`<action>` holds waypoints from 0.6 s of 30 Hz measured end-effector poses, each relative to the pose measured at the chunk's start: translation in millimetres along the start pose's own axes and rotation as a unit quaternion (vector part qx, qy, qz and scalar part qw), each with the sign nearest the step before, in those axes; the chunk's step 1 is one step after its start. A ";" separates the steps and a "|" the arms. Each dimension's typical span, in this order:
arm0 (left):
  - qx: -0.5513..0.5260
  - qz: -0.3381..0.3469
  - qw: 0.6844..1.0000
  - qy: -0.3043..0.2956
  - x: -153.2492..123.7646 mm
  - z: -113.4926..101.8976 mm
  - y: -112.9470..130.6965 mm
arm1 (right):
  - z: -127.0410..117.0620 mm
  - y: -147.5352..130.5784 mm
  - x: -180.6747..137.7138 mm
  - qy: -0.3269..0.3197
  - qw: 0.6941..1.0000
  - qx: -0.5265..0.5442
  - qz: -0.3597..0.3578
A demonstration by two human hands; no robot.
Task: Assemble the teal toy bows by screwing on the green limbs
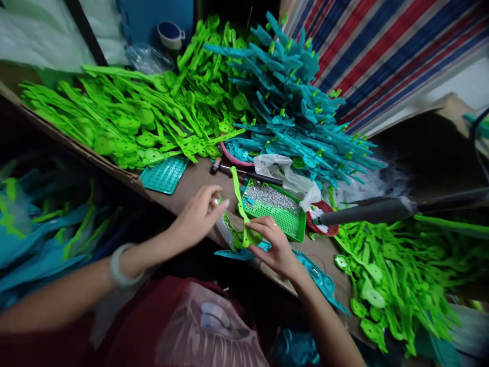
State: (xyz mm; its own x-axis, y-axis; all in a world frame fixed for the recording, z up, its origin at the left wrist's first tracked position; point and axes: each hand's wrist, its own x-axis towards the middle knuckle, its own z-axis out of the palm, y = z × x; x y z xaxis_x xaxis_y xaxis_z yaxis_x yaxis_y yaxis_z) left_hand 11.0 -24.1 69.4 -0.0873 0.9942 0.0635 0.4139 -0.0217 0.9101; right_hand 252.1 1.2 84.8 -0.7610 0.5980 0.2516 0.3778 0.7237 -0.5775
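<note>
My right hand grips a bright green long-handled plastic part between thumb and fingers, its narrow strip pointing up and away. To its left, my left hand has its fingertips curled in towards the thumb; whatever they hold is too small to make out. Under the hands, blue plastic pieces lie at the table's near edge. Just beyond the green part is a green perforated tray with small silvery metal pieces in it. A hammer with a dark handle lies behind this tray.
Heaped green parts cover the back left, beside stacked blue parts. More green parts lie at right. A teal textured plate, a pink-rimmed basket, a red basket and a dark grey bar are close by.
</note>
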 end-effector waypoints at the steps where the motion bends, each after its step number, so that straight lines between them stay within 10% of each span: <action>1: 0.054 0.031 0.998 -0.005 -22.2 6.5 -5.3 | 3.0 1.4 -1.0 -0.002 1.000 0.006 0.006; 6: 0.161 0.047 0.982 -0.084 -89.7 45.7 -29.9 | 23.3 11.1 -3.6 -0.093 0.995 -0.003 0.025; 18: 0.033 0.034 0.993 -0.108 -83.7 66.8 -46.5 | 16.9 14.9 -12.8 -0.112 0.992 -0.049 0.016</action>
State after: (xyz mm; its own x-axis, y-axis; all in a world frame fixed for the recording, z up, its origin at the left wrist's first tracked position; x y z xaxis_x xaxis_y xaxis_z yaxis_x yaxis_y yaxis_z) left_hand 59.6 -99.2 -5.6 0.1354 0.9904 0.0277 0.4719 -0.0891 0.8772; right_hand 258.6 -1.5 59.9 -0.8417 0.5377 0.0487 0.4451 0.7421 -0.5012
